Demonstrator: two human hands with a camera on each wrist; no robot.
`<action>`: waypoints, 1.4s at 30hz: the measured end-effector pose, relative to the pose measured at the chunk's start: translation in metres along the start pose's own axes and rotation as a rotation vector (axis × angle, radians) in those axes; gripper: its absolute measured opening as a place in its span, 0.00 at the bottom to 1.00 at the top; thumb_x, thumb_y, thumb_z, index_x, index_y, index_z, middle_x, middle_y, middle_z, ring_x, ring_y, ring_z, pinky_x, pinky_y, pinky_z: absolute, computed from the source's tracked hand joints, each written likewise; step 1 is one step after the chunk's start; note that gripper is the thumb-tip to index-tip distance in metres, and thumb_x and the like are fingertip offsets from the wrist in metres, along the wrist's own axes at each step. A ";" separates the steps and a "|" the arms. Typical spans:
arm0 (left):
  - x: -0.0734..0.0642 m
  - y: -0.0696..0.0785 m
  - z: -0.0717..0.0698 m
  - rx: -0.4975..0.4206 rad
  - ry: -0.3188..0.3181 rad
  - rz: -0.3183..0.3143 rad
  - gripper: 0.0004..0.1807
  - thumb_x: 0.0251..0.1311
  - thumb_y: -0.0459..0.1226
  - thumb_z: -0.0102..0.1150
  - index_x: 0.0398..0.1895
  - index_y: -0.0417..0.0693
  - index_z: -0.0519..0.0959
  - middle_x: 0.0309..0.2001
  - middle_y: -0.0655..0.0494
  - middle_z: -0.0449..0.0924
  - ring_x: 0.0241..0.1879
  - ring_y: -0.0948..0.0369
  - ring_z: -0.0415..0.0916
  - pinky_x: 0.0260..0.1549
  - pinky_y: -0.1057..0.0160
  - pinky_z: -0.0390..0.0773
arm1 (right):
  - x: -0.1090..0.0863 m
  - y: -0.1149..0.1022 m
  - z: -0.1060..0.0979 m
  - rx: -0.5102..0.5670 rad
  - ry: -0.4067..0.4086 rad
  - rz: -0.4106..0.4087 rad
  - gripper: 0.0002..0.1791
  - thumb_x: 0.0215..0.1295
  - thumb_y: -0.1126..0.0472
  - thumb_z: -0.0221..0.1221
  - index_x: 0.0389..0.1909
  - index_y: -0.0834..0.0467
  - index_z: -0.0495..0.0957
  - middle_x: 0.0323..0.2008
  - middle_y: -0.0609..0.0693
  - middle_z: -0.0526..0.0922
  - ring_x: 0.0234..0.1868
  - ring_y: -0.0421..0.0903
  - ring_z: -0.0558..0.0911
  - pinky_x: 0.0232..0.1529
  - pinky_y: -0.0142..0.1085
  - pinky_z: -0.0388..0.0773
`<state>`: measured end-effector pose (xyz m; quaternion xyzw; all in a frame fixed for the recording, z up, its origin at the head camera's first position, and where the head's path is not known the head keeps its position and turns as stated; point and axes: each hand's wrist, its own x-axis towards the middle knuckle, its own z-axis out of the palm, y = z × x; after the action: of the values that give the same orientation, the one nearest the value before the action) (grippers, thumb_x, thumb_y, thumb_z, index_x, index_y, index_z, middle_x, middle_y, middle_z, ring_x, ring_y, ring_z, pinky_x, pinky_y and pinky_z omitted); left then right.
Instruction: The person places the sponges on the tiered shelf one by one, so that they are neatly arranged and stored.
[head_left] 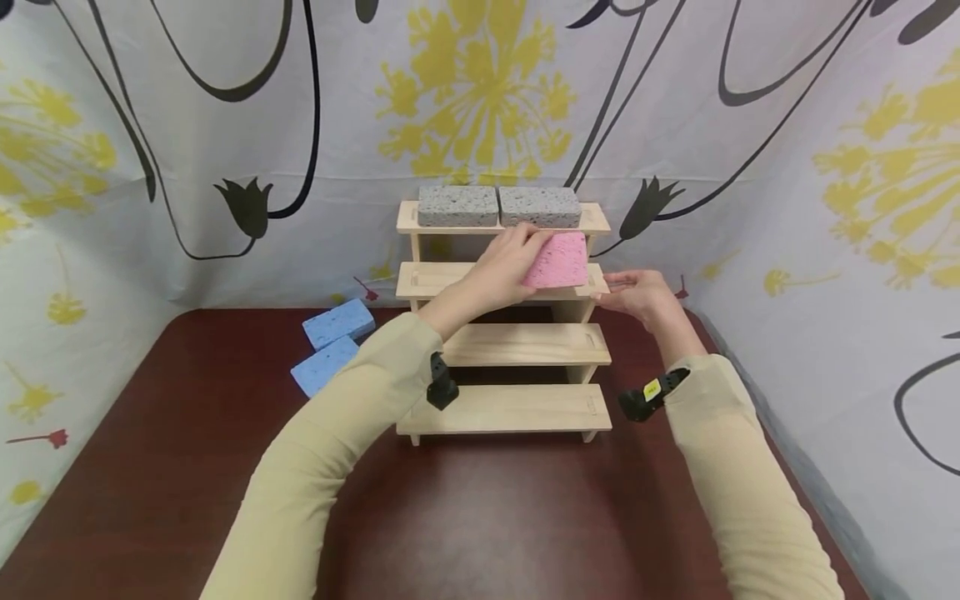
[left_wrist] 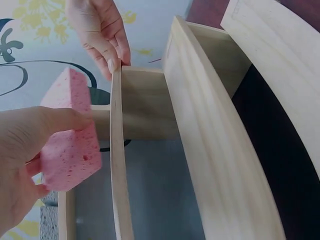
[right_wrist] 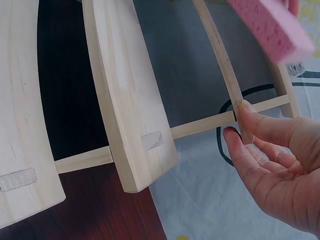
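Observation:
My left hand (head_left: 504, 265) grips a pink sponge (head_left: 557, 260) by its left side, just above the second shelf from the top of a wooden tiered stand (head_left: 525, 344). In the left wrist view the thumb lies across the face of the sponge (left_wrist: 75, 145). At the right end of that same shelf, my right hand (head_left: 637, 293) pinches the board's edge; the right wrist view shows the thumb on one side of the board (right_wrist: 220, 55) and fingers on the other. Two grey sponges (head_left: 458, 206) lie side by side on the top shelf.
Two blue sponges (head_left: 339, 323) lie on the dark red table (head_left: 480, 508), left of the stand, partly behind the left sleeve. A patterned cloth (head_left: 300, 142) hangs close behind the stand and along both sides. The lower shelves (head_left: 517, 408) step out toward me.

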<state>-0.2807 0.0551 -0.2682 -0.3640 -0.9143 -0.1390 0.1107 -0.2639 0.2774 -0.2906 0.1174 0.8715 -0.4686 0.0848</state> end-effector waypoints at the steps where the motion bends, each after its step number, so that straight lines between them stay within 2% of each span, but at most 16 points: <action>1: 0.003 0.001 0.000 0.008 -0.032 0.001 0.42 0.49 0.40 0.64 0.67 0.41 0.56 0.62 0.44 0.62 0.63 0.51 0.59 0.65 0.56 0.56 | 0.000 0.000 0.000 0.002 0.004 0.007 0.32 0.56 0.64 0.61 0.62 0.65 0.63 0.55 0.64 0.72 0.33 0.34 0.77 0.36 0.25 0.77; 7: 0.020 0.005 0.002 0.045 -0.224 -0.024 0.41 0.51 0.43 0.63 0.66 0.38 0.57 0.63 0.45 0.62 0.64 0.52 0.59 0.64 0.55 0.59 | 0.001 0.000 0.000 -0.001 -0.005 0.021 0.32 0.57 0.64 0.60 0.63 0.64 0.63 0.57 0.65 0.71 0.47 0.45 0.77 0.52 0.37 0.75; 9: 0.024 0.005 0.002 0.033 -0.287 -0.034 0.38 0.52 0.43 0.62 0.64 0.38 0.60 0.62 0.45 0.64 0.63 0.52 0.61 0.62 0.55 0.61 | 0.002 0.001 0.000 -0.017 -0.005 0.014 0.32 0.57 0.64 0.60 0.63 0.64 0.63 0.57 0.65 0.72 0.48 0.45 0.77 0.52 0.37 0.75; 12: 0.028 0.004 -0.001 -0.004 -0.374 -0.039 0.33 0.54 0.42 0.60 0.61 0.38 0.63 0.59 0.45 0.67 0.61 0.52 0.63 0.61 0.54 0.63 | 0.002 0.001 0.000 -0.036 0.000 0.006 0.32 0.56 0.63 0.61 0.62 0.64 0.64 0.56 0.65 0.72 0.46 0.43 0.77 0.46 0.33 0.76; 14: 0.029 0.002 -0.001 -0.030 -0.424 -0.041 0.28 0.56 0.41 0.58 0.58 0.37 0.66 0.57 0.46 0.68 0.59 0.53 0.65 0.60 0.56 0.64 | 0.002 0.002 0.001 -0.036 0.000 0.005 0.32 0.56 0.63 0.61 0.62 0.65 0.64 0.56 0.65 0.72 0.46 0.44 0.77 0.46 0.32 0.76; 18: 0.032 0.000 -0.002 -0.043 -0.491 -0.062 0.26 0.59 0.40 0.54 0.58 0.38 0.66 0.58 0.46 0.67 0.60 0.53 0.63 0.61 0.58 0.62 | 0.001 0.003 0.002 -0.039 -0.005 0.007 0.31 0.57 0.64 0.60 0.62 0.64 0.64 0.56 0.65 0.72 0.49 0.47 0.76 0.50 0.36 0.75; 19: 0.033 -0.001 -0.002 -0.040 -0.500 -0.074 0.26 0.59 0.41 0.54 0.59 0.38 0.65 0.59 0.46 0.65 0.61 0.53 0.62 0.62 0.59 0.61 | 0.001 0.003 0.002 -0.038 -0.008 0.006 0.31 0.57 0.63 0.60 0.62 0.64 0.63 0.56 0.65 0.72 0.49 0.48 0.75 0.52 0.37 0.74; 24: 0.035 -0.003 0.000 -0.016 -0.516 -0.097 0.32 0.61 0.43 0.51 0.66 0.39 0.57 0.65 0.45 0.58 0.67 0.52 0.54 0.66 0.54 0.55 | 0.002 0.002 0.001 -0.035 -0.010 -0.003 0.32 0.57 0.63 0.60 0.63 0.65 0.63 0.56 0.65 0.72 0.46 0.44 0.76 0.46 0.31 0.75; 33: 0.033 -0.002 -0.001 0.029 -0.524 -0.094 0.32 0.62 0.43 0.49 0.66 0.38 0.56 0.65 0.44 0.57 0.67 0.51 0.54 0.65 0.51 0.56 | 0.002 0.001 0.003 -0.004 -0.010 0.001 0.32 0.57 0.64 0.60 0.63 0.64 0.63 0.56 0.64 0.71 0.47 0.46 0.76 0.56 0.42 0.72; 38: 0.033 -0.001 -0.001 0.022 -0.514 -0.084 0.33 0.62 0.43 0.49 0.67 0.38 0.54 0.67 0.44 0.56 0.68 0.51 0.52 0.66 0.50 0.55 | 0.002 0.002 0.001 -0.027 -0.008 -0.007 0.31 0.58 0.63 0.59 0.63 0.64 0.63 0.56 0.64 0.71 0.46 0.44 0.76 0.53 0.37 0.74; 42: 0.032 -0.001 0.004 0.027 -0.480 -0.077 0.35 0.63 0.43 0.49 0.68 0.38 0.52 0.69 0.44 0.53 0.70 0.52 0.49 0.67 0.51 0.51 | 0.003 0.004 0.000 -0.029 -0.008 -0.014 0.32 0.57 0.63 0.59 0.63 0.64 0.63 0.56 0.64 0.71 0.42 0.41 0.77 0.51 0.35 0.74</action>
<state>-0.3044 0.0758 -0.2624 -0.3501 -0.9293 -0.0401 -0.1104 -0.2654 0.2801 -0.2940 0.1082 0.8785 -0.4572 0.0870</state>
